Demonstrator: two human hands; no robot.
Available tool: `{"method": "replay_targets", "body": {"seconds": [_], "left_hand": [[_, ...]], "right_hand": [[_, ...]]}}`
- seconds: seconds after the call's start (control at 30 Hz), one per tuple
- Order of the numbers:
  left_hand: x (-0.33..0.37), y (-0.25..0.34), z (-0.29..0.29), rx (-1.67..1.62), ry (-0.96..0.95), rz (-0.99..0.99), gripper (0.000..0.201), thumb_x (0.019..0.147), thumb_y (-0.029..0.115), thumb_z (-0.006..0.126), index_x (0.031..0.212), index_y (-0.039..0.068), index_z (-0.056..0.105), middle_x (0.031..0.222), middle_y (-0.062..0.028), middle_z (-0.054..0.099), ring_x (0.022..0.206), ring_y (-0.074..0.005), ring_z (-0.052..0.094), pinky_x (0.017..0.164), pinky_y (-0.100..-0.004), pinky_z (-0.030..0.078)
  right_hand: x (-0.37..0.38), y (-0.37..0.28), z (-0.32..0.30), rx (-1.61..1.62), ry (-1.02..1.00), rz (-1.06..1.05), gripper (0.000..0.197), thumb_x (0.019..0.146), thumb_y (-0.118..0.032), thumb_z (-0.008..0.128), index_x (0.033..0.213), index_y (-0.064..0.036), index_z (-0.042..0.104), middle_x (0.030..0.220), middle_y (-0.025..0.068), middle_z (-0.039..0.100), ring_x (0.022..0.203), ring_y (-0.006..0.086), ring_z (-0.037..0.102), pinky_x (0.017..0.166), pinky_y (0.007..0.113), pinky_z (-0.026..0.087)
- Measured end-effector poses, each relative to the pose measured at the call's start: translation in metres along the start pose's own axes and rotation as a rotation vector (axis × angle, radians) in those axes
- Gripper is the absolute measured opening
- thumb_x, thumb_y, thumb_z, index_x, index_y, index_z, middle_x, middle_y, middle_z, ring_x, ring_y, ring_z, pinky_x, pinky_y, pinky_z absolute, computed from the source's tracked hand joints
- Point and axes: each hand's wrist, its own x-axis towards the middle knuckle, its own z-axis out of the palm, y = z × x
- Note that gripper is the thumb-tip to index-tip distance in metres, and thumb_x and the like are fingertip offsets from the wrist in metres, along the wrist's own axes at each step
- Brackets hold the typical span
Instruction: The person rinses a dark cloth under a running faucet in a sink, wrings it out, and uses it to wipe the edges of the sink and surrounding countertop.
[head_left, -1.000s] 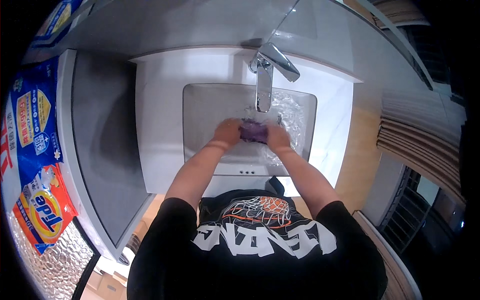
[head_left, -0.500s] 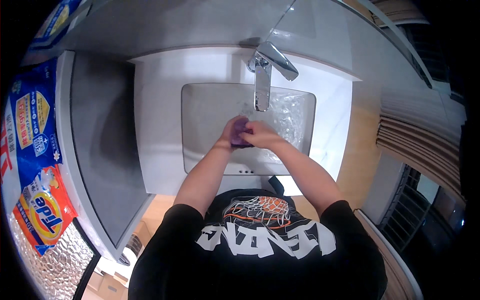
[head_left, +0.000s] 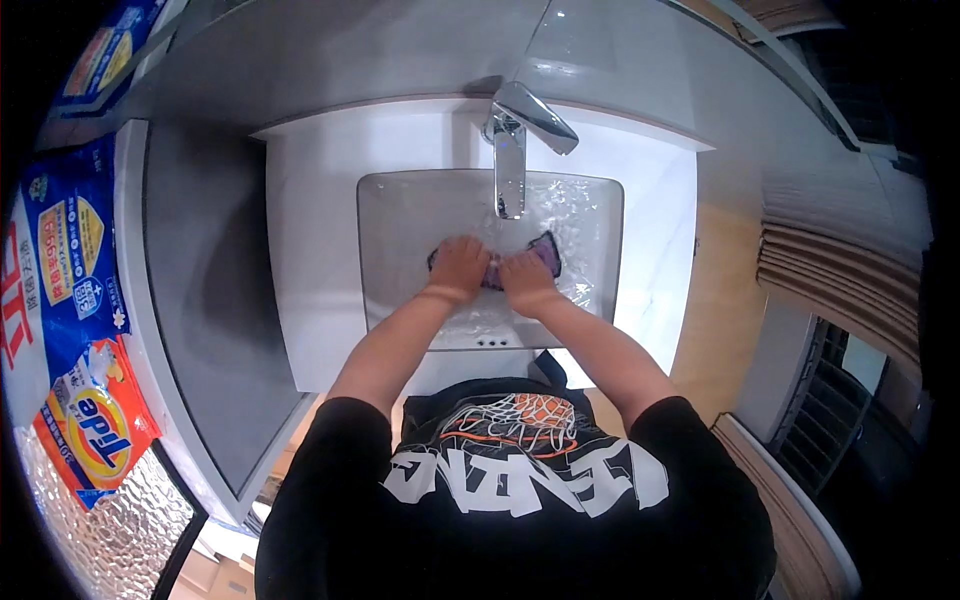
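Note:
A purple cloth item with a dark edge [head_left: 547, 252] spans between my two hands, low in the sink basin [head_left: 395, 215]. My left hand [head_left: 461, 266] is closed over its left part, back of the hand up; a bit of dark edge shows beyond the fingers. My right hand [head_left: 525, 278] grips it further right, and one end sticks out past the fingers. Both hands are close together below the spout of the chrome faucet [head_left: 510, 175]. Water ripples and splashes in the basin, mostly on the right. What kind of cloth item it is, I cannot tell.
A white countertop [head_left: 655, 230] surrounds the sink. On the left, past a grey panel [head_left: 205, 300], are a blue package [head_left: 75, 240] and an orange package [head_left: 100, 430]. A pleated brown curtain [head_left: 840, 290] hangs at the right.
The purple cloth was bunched between my hands and is now stretched sideways, lower in the basin. My left hand turned from palm up to back up. The view shifted slightly.

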Motion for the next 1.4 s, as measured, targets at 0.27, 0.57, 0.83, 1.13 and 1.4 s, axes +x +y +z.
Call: {"method": "replay_targets", "body": {"seconds": [0.27, 0.57, 0.83, 1.13, 1.4], "left_hand": [[-0.007, 0.010, -0.032, -0.671, -0.465, -0.274, 0.042, 0.080, 0.024, 0.061, 0.116, 0.003, 0.059, 0.115, -0.0197, 0.062, 0.109, -0.0342, 0.060, 0.093, -0.0405, 0.047], [-0.027, 0.035, -0.043, -0.701, 0.018, 0.024, 0.061, 0.061, 0.031, 0.084, 0.113, 0.009, 0.062, 0.110, -0.0162, 0.064, 0.115, -0.0354, 0.054, 0.099, -0.0412, 0.044], [-0.022, 0.025, -0.080, -0.909, 0.020, -0.056, 0.044, 0.067, 0.022, 0.080, 0.103, 0.005, 0.061, 0.097, -0.0166, 0.067, 0.089, -0.0315, 0.066, 0.078, -0.0389, 0.052], [-0.032, 0.040, -0.135, -0.518, 0.345, 0.443, 0.021, 0.073, 0.014, 0.067, 0.091, 0.007, 0.058, 0.081, -0.0142, 0.059, 0.079, -0.0373, 0.061, 0.068, -0.0448, 0.049], [-0.021, 0.015, -0.124, -0.002, 0.231, 0.453, 0.009, 0.079, 0.014, 0.057, 0.084, 0.007, 0.059, 0.081, -0.0117, 0.064, 0.075, -0.0330, 0.066, 0.065, -0.0454, 0.053]], "right_hand": [[0.009, -0.011, -0.020, 0.428, -0.330, 0.459, 0.026, 0.076, -0.017, 0.061, 0.098, -0.0038, 0.066, 0.094, 0.0170, 0.069, 0.091, 0.0315, 0.067, 0.079, 0.042, 0.051], [0.001, -0.004, -0.088, 1.430, -0.082, 0.615, 0.027, 0.067, 0.001, 0.063, 0.093, -0.0031, 0.057, 0.091, 0.0074, 0.060, 0.085, 0.0174, 0.059, 0.071, 0.032, 0.048], [-0.042, 0.013, -0.130, 1.653, 0.085, 0.390, 0.032, 0.069, -0.003, 0.071, 0.097, -0.0049, 0.054, 0.094, 0.0040, 0.059, 0.086, 0.0143, 0.058, 0.076, 0.028, 0.048], [-0.055, 0.011, -0.113, 2.368, -0.359, 0.458, 0.053, 0.090, -0.054, 0.057, 0.122, -0.0129, 0.051, 0.122, 0.0130, 0.060, 0.109, 0.0343, 0.060, 0.084, 0.063, 0.048], [-0.006, 0.000, -0.124, 1.591, -0.918, 0.373, 0.027, 0.081, -0.019, 0.071, 0.105, -0.0098, 0.062, 0.066, 0.0019, 0.052, 0.054, 0.0077, 0.042, 0.039, 0.022, 0.027]]}}
